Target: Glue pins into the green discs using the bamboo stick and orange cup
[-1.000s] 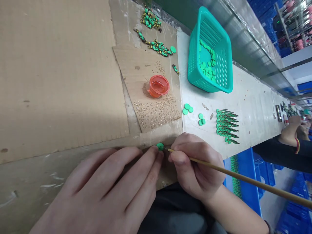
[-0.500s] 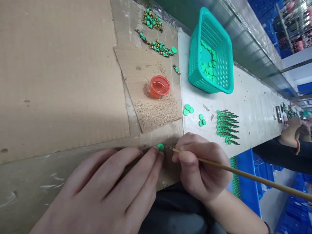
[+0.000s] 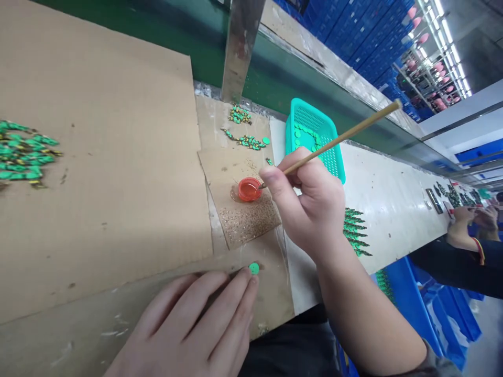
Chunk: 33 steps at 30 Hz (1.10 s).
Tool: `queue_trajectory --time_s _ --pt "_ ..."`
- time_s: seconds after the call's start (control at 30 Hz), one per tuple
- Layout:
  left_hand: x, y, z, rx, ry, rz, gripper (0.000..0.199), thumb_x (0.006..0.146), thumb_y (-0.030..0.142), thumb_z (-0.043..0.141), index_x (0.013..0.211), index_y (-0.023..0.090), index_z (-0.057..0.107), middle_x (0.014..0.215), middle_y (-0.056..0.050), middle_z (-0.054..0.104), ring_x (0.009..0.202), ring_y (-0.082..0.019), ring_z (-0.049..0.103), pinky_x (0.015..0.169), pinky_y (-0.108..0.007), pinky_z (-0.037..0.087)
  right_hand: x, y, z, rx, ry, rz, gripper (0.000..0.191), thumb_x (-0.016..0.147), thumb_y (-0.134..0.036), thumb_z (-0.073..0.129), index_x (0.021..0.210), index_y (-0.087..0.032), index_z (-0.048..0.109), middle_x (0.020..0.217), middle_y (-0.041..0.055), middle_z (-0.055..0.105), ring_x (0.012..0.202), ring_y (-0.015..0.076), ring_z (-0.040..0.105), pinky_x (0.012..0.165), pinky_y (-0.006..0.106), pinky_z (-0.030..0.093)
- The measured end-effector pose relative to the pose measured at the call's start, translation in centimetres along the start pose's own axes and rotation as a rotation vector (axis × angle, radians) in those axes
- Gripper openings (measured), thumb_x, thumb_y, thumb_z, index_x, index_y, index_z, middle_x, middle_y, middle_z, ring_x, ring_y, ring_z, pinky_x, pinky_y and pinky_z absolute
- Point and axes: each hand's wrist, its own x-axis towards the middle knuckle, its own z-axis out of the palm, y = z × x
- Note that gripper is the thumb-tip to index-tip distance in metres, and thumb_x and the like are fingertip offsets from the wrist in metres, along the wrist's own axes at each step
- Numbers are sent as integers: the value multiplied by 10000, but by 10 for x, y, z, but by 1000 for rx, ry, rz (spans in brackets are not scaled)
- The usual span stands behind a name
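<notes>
My right hand (image 3: 310, 204) grips a thin wooden stick (image 3: 341, 137), its tip at the right rim of a small red cup (image 3: 250, 189) of clear liquid. A round green button (image 3: 254, 268) lies on the brown board near the front edge. At its left side are the fingertips of my left hand (image 3: 200, 319), whose fingers are bent close together; the thumb is hidden. Tiny gold-brown grains (image 3: 247, 222) are scattered on the cardboard below the cup.
A teal basket (image 3: 291, 125) with green discs stands behind my right hand. Small green-and-black figures lie in piles (image 3: 239, 114) at the back and in rows (image 3: 356, 230) at the right. Another person's hands (image 3: 463, 217) are at the far right.
My right hand has moved up and away from the green button to the red cup with the stick. The view has tilted up. My left hand stays by the button.
</notes>
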Motion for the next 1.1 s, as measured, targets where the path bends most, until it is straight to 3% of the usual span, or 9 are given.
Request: queue_trajectory --time_s 0.2,0.47,0.8,0.93,1.1 --pt "4 0 3 7 29 18 304 1186 235 683 1402 167 884 1429 -80 903 1261 -303 746 1196 -508 496 -4 8 11 35 -77 39 360 1225 -228 768 898 -258 622 838 -66 663 695 104 583 679 265 492" --pt "2 -1 1 11 21 22 301 1191 250 687 1403 159 882 1447 -76 898 1283 -288 743 1342 -487 467 -5 9 12 -10 -88 59 354 1253 -313 732 912 -258 653 852 -49 684 688 115 566 698 272 505" --pt "-2 -1 0 4 -5 9 334 1160 233 711 1448 182 872 1494 -76 888 1319 -297 761 1338 -510 489 -3 5 10 44 3 -10 344 1220 -205 766 915 -259 617 831 -73 616 701 95 573 678 253 498" --pt "-3 0 -6 4 -74 16 368 1173 266 704 1503 197 852 1557 -74 863 1375 -315 756 1344 -533 508 -28 -19 -5 75 83 40 275 1244 -239 722 981 -279 653 822 -57 599 677 127 574 626 298 492" --pt "-11 3 -11 -1 -148 -10 456 1159 270 687 1599 222 799 1620 -69 830 1414 -357 762 1268 -582 570 -75 -42 -15 171 18 25 251 1236 -195 649 992 -246 631 777 -55 597 603 118 583 569 295 527"
